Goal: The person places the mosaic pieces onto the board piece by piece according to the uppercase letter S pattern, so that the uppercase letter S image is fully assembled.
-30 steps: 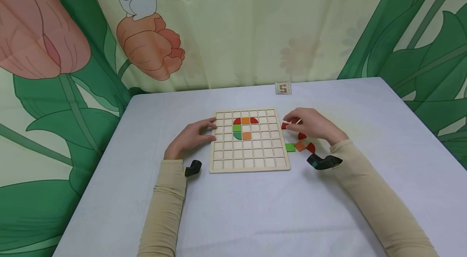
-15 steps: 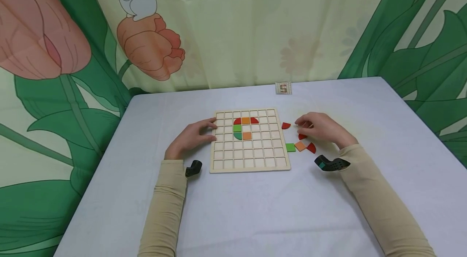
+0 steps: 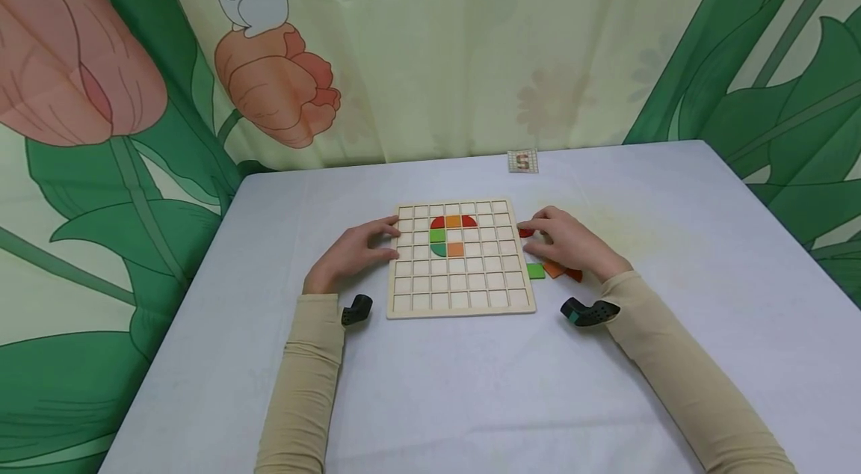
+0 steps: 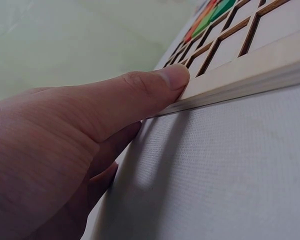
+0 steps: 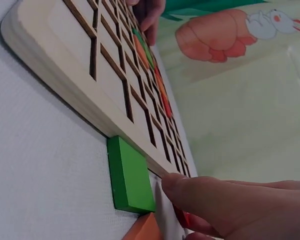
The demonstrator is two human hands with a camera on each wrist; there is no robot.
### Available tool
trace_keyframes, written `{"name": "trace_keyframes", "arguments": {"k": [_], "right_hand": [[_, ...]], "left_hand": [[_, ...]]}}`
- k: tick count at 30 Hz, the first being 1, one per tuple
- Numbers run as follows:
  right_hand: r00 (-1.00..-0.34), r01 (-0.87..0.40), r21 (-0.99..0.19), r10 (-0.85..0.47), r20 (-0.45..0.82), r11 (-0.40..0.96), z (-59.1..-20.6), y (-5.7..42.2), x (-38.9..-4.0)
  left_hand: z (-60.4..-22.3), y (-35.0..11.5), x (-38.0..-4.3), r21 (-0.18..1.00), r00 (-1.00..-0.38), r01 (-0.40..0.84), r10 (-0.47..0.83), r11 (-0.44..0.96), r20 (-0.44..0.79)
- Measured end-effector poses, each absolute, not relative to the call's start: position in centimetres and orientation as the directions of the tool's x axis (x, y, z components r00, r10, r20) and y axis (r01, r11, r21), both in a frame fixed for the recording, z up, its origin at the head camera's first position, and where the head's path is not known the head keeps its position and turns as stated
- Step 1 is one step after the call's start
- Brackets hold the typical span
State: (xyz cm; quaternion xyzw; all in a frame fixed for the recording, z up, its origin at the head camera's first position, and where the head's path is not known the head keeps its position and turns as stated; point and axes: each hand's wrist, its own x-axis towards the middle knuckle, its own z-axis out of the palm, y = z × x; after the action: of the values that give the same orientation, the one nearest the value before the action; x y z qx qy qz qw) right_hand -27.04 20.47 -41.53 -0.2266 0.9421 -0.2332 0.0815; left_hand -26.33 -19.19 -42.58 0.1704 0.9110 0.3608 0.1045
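A wooden grid board (image 3: 459,283) lies flat on the white table. Set in its cells are two red pieces (image 3: 468,221), orange squares (image 3: 454,250), a light green square (image 3: 437,235) and a dark green piece (image 3: 439,250). Along the board's left edge my left hand (image 3: 350,253) rests, its straight thumb (image 4: 145,87) touching the rim. My right hand (image 3: 572,241) is at the opposite edge, thumb and index fingertips apart at the rim. Between them a red piece (image 3: 525,232) shows, apparently on the table. Another red piece is hidden beneath that hand.
Beside the board's right edge lie a green square (image 3: 535,271), an orange square (image 3: 554,269) and a partly covered red piece (image 3: 574,275). A small patterned card (image 3: 522,161) sits near the table's back edge, before a printed curtain (image 3: 430,48).
My right hand moved right, away from the red piece by the board, over the other loose pieces, then back left to the board's edge. The left hand stayed in place.
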Motion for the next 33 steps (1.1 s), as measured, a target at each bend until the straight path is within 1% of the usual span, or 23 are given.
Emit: {"name": "trace_keyframes", "arguments": {"k": [11, 20, 33], "right_hand": [[-0.886, -0.407, -0.486, -0.464, 0.003, 0.773, -41.72, 20.47, -27.02], [-0.906, -0.366, -0.5, -0.424, -0.002, 0.785, -41.69, 21.07, -27.11], [-0.896, -0.416, -0.486, -0.439, 0.073, 0.769, -41.57, 20.52, -26.96]], "left_hand": [[-42.85, -19.35, -26.41, 0.694, -0.919, 0.244, 0.39, 0.677, -0.058], [-42.73, -19.24, -26.31, 0.712, -0.924, 0.235, 0.38, 0.662, -0.048], [-42.81, -19.29, -26.41, 0.699, -0.923, 0.243, 0.382, 0.673, -0.046]]}}
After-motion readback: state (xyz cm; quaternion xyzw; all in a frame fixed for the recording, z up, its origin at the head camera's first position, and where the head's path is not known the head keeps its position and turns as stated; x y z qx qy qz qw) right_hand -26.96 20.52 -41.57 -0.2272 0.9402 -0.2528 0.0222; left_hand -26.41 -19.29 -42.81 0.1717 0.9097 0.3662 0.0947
